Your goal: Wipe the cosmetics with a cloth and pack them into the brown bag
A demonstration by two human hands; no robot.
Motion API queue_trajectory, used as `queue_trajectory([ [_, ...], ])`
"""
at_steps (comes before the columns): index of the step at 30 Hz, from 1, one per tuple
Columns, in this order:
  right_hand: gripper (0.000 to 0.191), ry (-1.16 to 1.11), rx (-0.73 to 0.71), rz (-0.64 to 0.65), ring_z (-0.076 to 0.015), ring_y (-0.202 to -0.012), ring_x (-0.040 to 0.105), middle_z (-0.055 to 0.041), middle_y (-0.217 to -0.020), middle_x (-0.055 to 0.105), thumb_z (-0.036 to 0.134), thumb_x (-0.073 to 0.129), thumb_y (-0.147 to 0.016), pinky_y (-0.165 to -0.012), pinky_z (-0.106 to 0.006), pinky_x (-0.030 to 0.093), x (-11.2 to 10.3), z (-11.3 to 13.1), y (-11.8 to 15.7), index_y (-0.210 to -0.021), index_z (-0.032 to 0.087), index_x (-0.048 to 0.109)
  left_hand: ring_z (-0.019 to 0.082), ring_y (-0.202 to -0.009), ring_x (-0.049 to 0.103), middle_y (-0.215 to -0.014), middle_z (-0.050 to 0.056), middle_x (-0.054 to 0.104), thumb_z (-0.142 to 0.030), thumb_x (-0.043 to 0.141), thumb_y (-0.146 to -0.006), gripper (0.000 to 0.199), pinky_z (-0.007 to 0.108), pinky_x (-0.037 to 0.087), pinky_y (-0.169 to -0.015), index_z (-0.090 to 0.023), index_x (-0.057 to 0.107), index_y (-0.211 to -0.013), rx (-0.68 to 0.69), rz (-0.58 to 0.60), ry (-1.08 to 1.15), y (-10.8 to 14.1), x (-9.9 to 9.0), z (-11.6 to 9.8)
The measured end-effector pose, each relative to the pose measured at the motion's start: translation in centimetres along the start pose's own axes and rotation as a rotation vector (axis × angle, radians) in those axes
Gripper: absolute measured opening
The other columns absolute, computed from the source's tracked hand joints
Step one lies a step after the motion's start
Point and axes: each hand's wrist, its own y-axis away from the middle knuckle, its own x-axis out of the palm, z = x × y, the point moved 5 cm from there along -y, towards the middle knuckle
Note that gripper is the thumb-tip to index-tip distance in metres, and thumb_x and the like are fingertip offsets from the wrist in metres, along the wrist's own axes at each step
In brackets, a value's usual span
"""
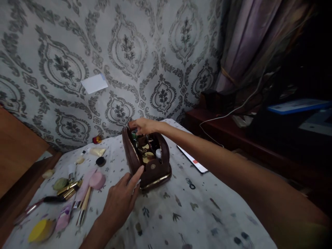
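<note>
A brown zip-up makeup bag [135, 160] stands unzipped on the patterned white cloth [168, 207]. Inside it show gold-coloured round items [147, 156], a white cap [158, 153] and a green bottle [134, 135]. My right hand [144, 126] reaches across to the bag's far end, its fingers curled at the brown end tab; part of the grip is hidden. My left hand [121, 197] touches the near left corner of the bag, index finger stretched out along the rim and the other fingers partly hidden.
Left of the bag lie a pink sponge [97, 180], brushes [84, 205], gold tubes [70, 188], a black lid [100, 161], a cream tube [97, 151] and a yellow round container [41, 231]. A phone [192, 159] lies under my right forearm. A white cable [233, 110] hangs at the right.
</note>
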Motion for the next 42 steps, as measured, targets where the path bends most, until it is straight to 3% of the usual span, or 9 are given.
queue_trajectory([
  [8,0.011,-0.022,-0.066,-0.475,-0.0133,-0.065,0.058,-0.0006,-0.07,0.067,0.014,0.062,-0.084,-0.061,-0.023,0.034,-1.0,5.5,6.2,-0.078,0.014,0.072,0.021,-0.087,0.07,-0.104,0.01,0.071,-0.023,0.039,-0.098,0.043,0.029,0.053,-0.07,-0.02,0.036,-0.141,-0.024,-0.097,0.236,3.4,-0.2,1.6],
  [12,0.029,-0.097,-0.355,-0.459,-0.0106,-0.056,0.053,0.0002,-0.063,0.059,0.026,0.066,-0.088,-0.054,-0.022,0.034,4.1,11.2,10.1,-0.062,0.015,0.059,0.018,-0.07,0.066,-0.083,0.005,0.071,-0.026,0.04,-0.097,0.03,0.027,0.049,-0.066,-0.019,0.054,-0.123,-0.238,-0.067,0.512,4.5,0.7,3.8],
  [15,0.022,-0.047,-0.463,-0.373,-0.0127,-0.059,0.056,-0.0018,-0.071,0.061,0.028,0.057,-0.095,-0.053,-0.023,0.036,9.1,14.5,11.9,-0.077,0.015,0.062,0.018,-0.072,0.063,-0.078,0.002,0.067,-0.038,0.047,-0.094,0.028,0.027,0.048,-0.069,-0.019,0.063,-0.108,-0.532,-0.19,0.848,5.0,0.7,5.8],
  [17,0.018,-0.017,-0.39,-0.265,-0.0175,-0.074,0.064,-0.0058,-0.089,0.066,0.028,0.061,-0.092,-0.059,-0.025,0.045,12.7,15.3,11.9,-0.104,0.015,0.063,0.018,-0.08,0.062,-0.083,0.002,0.067,-0.047,0.054,-0.089,0.031,0.027,0.048,-0.074,-0.02,0.066,-0.095,-0.749,-0.364,1.064,5.4,0.6,7.0],
  [19,0.045,0.003,-0.251,-0.166,-0.0228,-0.089,0.066,-0.0122,-0.113,0.062,0.03,0.062,-0.091,-0.071,-0.032,0.052,15.9,15.2,11.4,-0.133,0.016,0.05,0.019,-0.086,0.062,-0.089,0.002,0.067,-0.053,0.061,-0.082,0.035,0.028,0.048,-0.081,-0.02,0.067,-0.09,-0.958,-0.511,1.319,5.9,1.1,7.5],
  [23,0.044,-0.035,-0.082,-0.067,-0.0255,-0.095,0.065,-0.0163,-0.124,0.055,0.024,0.055,-0.092,-0.078,-0.038,0.054,20.1,14.3,9.8,-0.136,0.017,0.048,0.021,-0.092,0.064,-0.091,0.005,0.069,-0.058,0.07,-0.069,0.047,0.031,0.049,-0.087,-0.018,0.068,-0.093,-1.211,-0.645,1.767,6.6,3.1,6.7],
  [26,0.022,-0.19,-0.071,-0.142,-0.02,-0.085,0.062,-0.0095,-0.102,0.059,0.015,0.048,-0.091,-0.074,-0.031,0.051,20.7,13.6,8.9,-0.105,0.017,0.065,0.021,-0.101,0.063,-0.097,0.006,0.07,-0.052,0.076,-0.064,0.044,0.029,0.047,-0.09,-0.019,0.069,-0.092,-1.2,-0.641,1.799,7.1,3.9,5.9],
  [31,0.02,-0.541,-0.089,-0.4,-0.0151,-0.068,0.052,-0.0009,-0.073,0.05,0.016,0.053,-0.084,-0.062,-0.025,0.042,20.0,12.5,8.7,-0.065,0.018,0.058,0.02,-0.11,0.06,-0.11,0.005,0.069,-0.041,0.07,-0.076,0.04,0.032,0.042,-0.098,-0.022,0.065,-0.111,-0.908,-0.453,1.683,6.8,3.7,5.5],
  [42,0.017,-0.729,-0.117,-0.442,-0.0182,-0.078,0.063,-0.0054,-0.083,0.065,0.024,0.057,-0.087,-0.068,-0.028,0.049,20.9,12.5,9.4,-0.078,0.021,0.071,0.019,-0.088,0.061,-0.087,0.003,0.066,-0.039,0.054,-0.085,0.029,0.031,0.047,-0.084,-0.018,0.061,-0.103,-0.8,-0.403,1.366,7.0,2.7,7.3],
])
